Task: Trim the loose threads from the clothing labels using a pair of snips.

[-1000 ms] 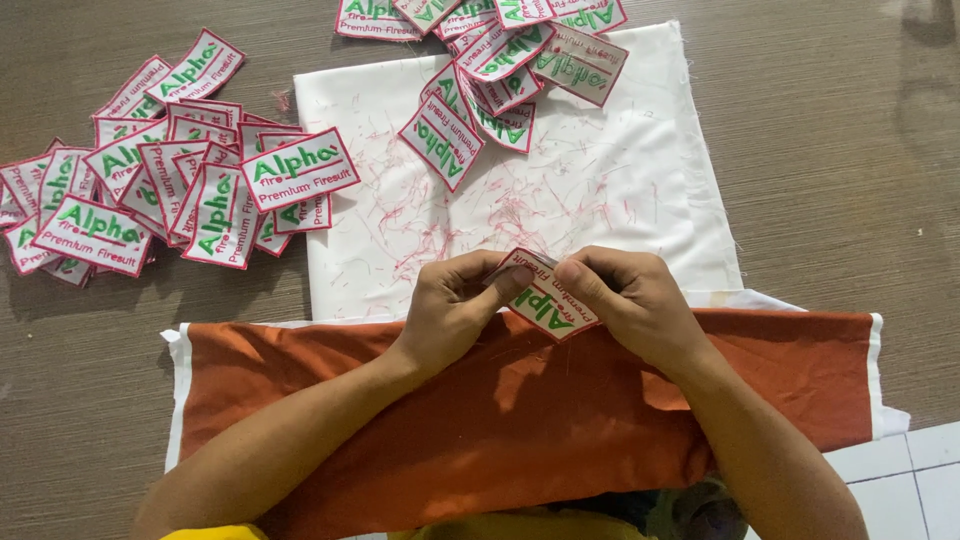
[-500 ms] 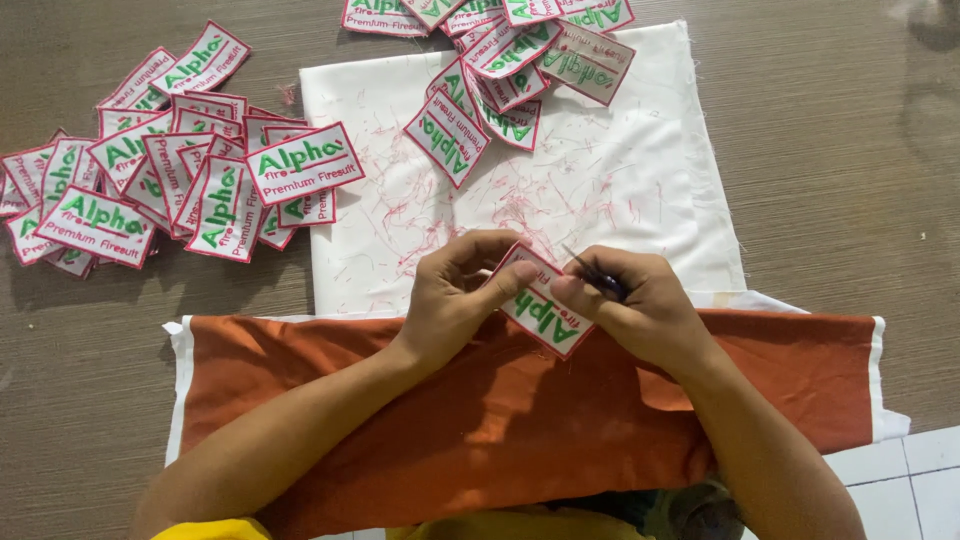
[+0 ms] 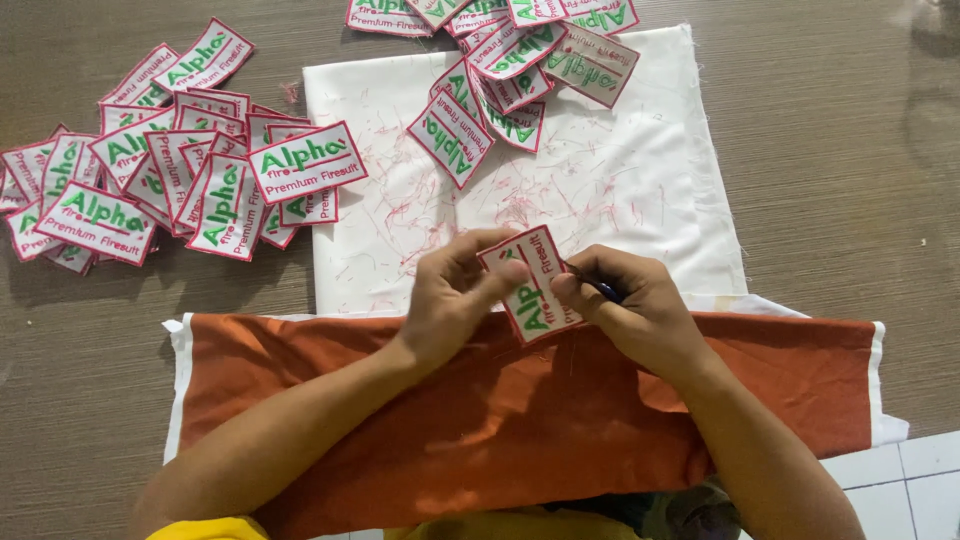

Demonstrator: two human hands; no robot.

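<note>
White embroidered patch (image 3: 530,285) with red border is pinched between both hands above the orange cloth (image 3: 520,420), long axis tilted, left hand (image 3: 455,300) gripping its upper edge, right hand (image 3: 635,305) pinching its lower right edge plus a small dark tool (image 3: 605,291).

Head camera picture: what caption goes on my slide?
Both hands hold a red-edged patch above orange cloth.

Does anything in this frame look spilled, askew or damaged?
Nothing looks damaged. The one untidy thing is a scatter of short red thread bits strewn over the white cloth, like trimmings. The left hand and right hand hold one embroidered patch tilted; the other patches lie in loose overlapping piles.
</note>
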